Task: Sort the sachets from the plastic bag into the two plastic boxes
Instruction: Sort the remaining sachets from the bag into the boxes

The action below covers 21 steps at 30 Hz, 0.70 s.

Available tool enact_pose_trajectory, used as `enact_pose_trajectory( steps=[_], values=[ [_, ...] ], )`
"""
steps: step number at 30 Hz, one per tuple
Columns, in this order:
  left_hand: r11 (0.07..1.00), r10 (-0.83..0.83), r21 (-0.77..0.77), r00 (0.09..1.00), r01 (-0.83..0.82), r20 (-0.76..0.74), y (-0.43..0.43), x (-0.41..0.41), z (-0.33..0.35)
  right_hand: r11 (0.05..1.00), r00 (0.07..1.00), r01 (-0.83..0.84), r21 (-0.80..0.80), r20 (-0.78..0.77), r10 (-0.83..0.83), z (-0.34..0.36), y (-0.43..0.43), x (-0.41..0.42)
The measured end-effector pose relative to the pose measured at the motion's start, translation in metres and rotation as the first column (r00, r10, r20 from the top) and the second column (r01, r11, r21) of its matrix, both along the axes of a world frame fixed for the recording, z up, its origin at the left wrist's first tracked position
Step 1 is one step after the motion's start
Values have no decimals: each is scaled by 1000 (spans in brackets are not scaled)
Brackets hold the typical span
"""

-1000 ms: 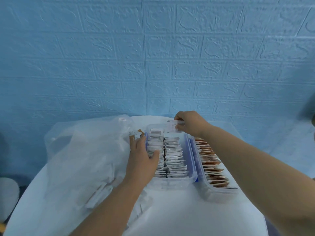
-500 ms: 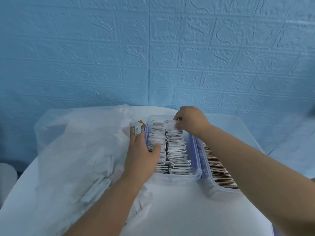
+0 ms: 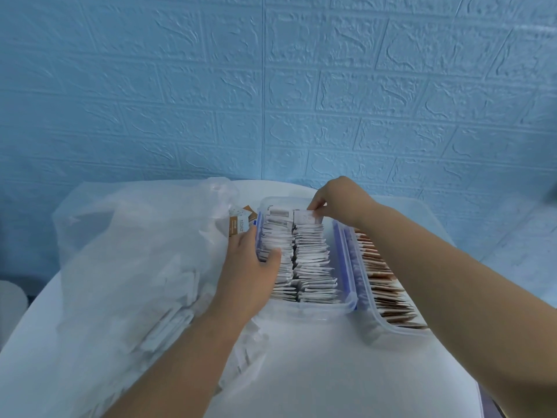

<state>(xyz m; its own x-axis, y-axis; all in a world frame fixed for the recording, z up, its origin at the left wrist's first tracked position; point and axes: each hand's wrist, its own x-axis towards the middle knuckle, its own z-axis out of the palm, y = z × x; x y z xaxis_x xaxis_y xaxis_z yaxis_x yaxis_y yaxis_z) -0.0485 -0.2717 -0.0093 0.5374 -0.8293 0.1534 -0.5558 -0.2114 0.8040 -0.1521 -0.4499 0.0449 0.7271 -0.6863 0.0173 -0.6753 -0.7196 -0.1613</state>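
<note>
White sachet [image 3: 304, 218], pinched by the right hand [image 3: 337, 203], sat at the clear box's [image 3: 313, 310] far end, joining its row; left hand's [image 3: 250, 276] curled fingers held brown sachets [image 3: 239, 226].

One white-sachet box [image 3: 310, 310] with two rows of white sachets [image 3: 313, 260]; to its right, one brown-sachet box [image 3: 391, 334] with one row of brown sachets [image 3: 388, 285]; to its left, one plastic bag [image 3: 135, 251].

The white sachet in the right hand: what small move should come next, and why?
Probably push the white sachet down and release it: the right hand pinches it at the far end of the right row in the left box, above its neighbours.
</note>
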Motion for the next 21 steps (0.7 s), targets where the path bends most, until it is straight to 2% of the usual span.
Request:
enact_pose_trajectory(
  steps=[5,10,16,21],
  values=[
    [1000,7,3,1000,-7,20,-1,1,-4,1000,1000,29,-12,3,-29,-6,1,3],
    [1000,12,-11,1000,-12,18,1,-1,-1,999,998,-33,37,-51,35,-1,-1,0],
    [1000,12,-2,999,-12,43,-2,1,-6,999,995,-14,45,95,10,-6,-4,-3],
    [1000,15,1,998,-15,57,-2,2,-9,998,997,3,60,74,-8,-8,-4,-1]
  ],
)
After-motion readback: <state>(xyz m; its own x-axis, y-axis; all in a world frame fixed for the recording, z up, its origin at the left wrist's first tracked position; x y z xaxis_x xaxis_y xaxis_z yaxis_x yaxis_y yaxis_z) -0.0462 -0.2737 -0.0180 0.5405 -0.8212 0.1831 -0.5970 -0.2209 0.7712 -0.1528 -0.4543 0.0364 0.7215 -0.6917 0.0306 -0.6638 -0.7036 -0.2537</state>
